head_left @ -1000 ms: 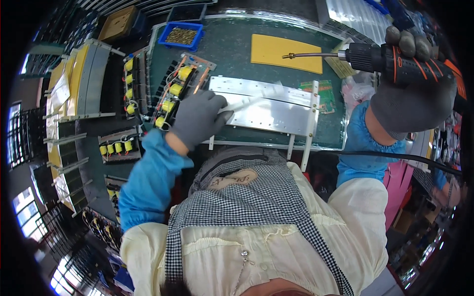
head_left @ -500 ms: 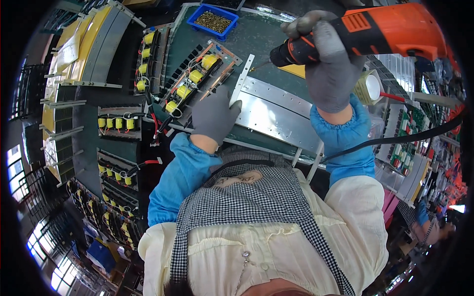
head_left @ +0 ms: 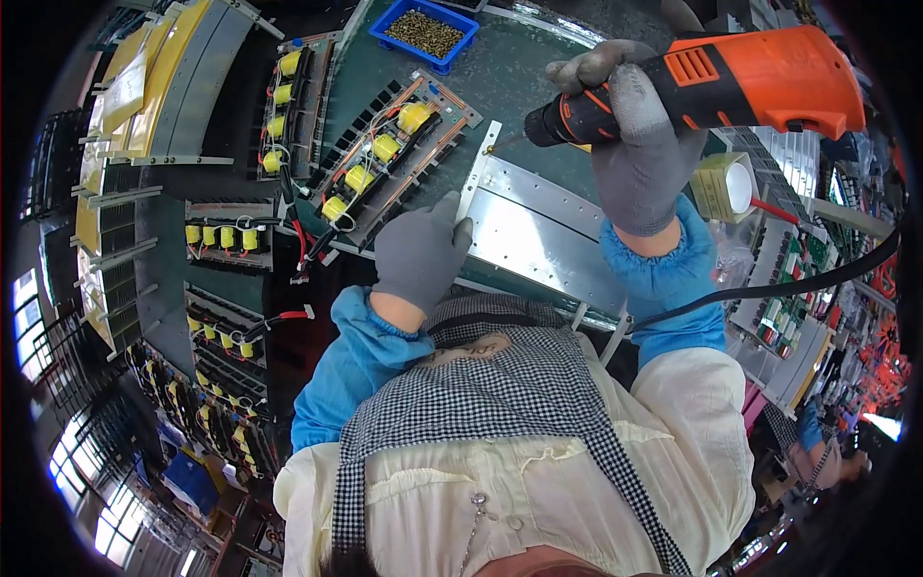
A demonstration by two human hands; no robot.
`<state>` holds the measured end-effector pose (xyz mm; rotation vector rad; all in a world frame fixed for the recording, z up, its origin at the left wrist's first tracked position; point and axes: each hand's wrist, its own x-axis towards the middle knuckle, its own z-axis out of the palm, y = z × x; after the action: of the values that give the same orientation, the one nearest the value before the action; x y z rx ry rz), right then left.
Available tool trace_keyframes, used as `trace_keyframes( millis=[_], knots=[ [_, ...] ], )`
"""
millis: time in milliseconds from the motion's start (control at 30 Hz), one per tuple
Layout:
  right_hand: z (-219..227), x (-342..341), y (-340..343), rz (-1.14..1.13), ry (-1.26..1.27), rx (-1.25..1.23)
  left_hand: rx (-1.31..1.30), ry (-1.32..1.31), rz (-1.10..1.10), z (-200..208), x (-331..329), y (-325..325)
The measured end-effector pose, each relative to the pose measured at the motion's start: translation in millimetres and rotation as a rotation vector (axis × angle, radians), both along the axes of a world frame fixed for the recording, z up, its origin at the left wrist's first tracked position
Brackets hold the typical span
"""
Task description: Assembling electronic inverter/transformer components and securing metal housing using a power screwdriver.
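The left hand is pinching the perforated metal strip while the right hand, clasping the power screwdriver, is apparently screw-fastening, needing steady alignment.

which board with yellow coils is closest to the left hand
The slanted board just beyond the left hand, its four yellow coils running diagonally; the other coil boards lie farther left.

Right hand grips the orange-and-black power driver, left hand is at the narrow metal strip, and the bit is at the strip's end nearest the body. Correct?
No: the head view shows the bit at the far end of the narrow metal strip. The rest is right: the right hand grips the power driver, and the left hand is at the strip.
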<state>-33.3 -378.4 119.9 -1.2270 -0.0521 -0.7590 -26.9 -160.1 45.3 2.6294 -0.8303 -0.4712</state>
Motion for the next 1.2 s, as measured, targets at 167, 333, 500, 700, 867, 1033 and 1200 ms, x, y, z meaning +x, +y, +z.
trace_keyframes(
  millis=[167, 333, 500, 700, 867, 1033, 1200],
  knots=[
    [-1, 1, 6, 0.005, 0.040, -0.004, -0.043, -0.021, -0.016, -3, -1, 6],
    [0, -1, 5, 0.070, 0.126, -0.221, -0.056, 0.004, -0.009, -1, 0, 7],
    [1, 2, 9, 0.162, 0.115, -0.225, -0.035, 0.069, -0.001, -1, 4, 6],
    [13, 9, 23, 0.254, 0.202, -0.285, -0.015, 0.028, -0.020, 0, 3, 6],
    [23, 20, 33, 0.092, 0.336, -0.253, -0.024, 0.013, -0.008, -2, 1, 5],
    [17, 22, 34, 0.140, 0.272, -0.247, -0.078, -0.004, 0.006, -5, 1, 9],
    [20, 23, 42, 0.136, 0.209, -0.131, -0.053, 0.032, -0.019, -2, 4, 10]
  ],
)
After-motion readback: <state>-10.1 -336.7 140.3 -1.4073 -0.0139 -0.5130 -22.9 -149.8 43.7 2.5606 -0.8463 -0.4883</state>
